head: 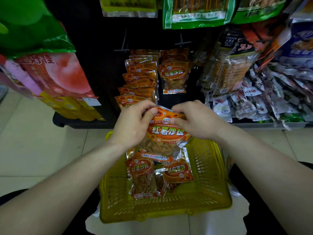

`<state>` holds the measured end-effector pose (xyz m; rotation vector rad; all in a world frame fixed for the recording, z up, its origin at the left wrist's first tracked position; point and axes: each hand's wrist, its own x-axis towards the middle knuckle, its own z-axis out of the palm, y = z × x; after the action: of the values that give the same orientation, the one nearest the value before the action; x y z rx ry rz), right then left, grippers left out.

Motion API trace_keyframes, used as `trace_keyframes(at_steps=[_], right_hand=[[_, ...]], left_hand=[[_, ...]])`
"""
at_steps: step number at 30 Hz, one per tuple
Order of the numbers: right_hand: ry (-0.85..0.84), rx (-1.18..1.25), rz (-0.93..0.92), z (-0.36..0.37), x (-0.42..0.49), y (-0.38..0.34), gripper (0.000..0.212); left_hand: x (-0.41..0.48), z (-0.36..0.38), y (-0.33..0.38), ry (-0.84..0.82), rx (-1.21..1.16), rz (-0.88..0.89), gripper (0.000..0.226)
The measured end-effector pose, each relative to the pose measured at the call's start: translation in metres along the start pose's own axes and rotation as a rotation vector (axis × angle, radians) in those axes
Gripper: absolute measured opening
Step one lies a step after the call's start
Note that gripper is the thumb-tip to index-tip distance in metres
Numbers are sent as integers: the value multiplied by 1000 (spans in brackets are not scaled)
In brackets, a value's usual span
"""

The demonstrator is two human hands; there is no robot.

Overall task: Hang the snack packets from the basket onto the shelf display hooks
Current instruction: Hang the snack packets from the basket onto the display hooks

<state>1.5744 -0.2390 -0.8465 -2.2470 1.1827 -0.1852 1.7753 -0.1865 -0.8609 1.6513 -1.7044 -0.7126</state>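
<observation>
Both hands hold one orange snack packet (166, 133) above the yellow basket (210, 168), between it and the lower shelf hooks. The left hand (133, 126) pinches the packet's upper left corner, thumb on the printed face and fingers curled behind; the right hand (198, 121) pinches the top edge on the other side, fingers folded over the foil. Gripping both top corners probably keeps the header flat and taut so its hanging hole can be found and aimed, though the hole itself cannot be made out. Straight ahead, a stacked row of matching packets (140, 77) hangs on one hook, with a second hanging packet (173, 73) just beside it. Several more packets (143, 175) lie flat in the basket, so much of the job seems to remain.
</observation>
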Motion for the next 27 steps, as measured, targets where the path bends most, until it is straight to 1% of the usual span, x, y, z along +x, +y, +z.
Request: trace_keyframes(at_steps=[4,6,9,11,15,17,19,23,27], right_hand=[[6,-68,7,-5,-1,1,24],[11,-121,32,-8,-2,1,17],[63,-217,58,-12,-3,3,12],[107,-270,86,-15,-3,7,10],[195,-337,147,-28,0,17,20],[236,-368,159,-37,9,24,21],[266,-398,160,-45,22,30,22],[301,-428,157,-57,53,41,29],[299,-478,169,-52,91,61,33]], left_hand=[[0,-1,2,-50,-21,-32,13],[0,-2,1,-65,-14,-36,16],[-1,-5,-2,-82,-7,-67,23],[-3,-8,-5,-90,-15,-91,22],[-5,-8,-17,-125,11,-138,19],[-5,-5,-24,-162,66,-166,32],[-3,0,-28,-201,106,-182,40],[18,18,-37,-224,156,-188,41],[52,54,-50,-259,166,-210,45]])
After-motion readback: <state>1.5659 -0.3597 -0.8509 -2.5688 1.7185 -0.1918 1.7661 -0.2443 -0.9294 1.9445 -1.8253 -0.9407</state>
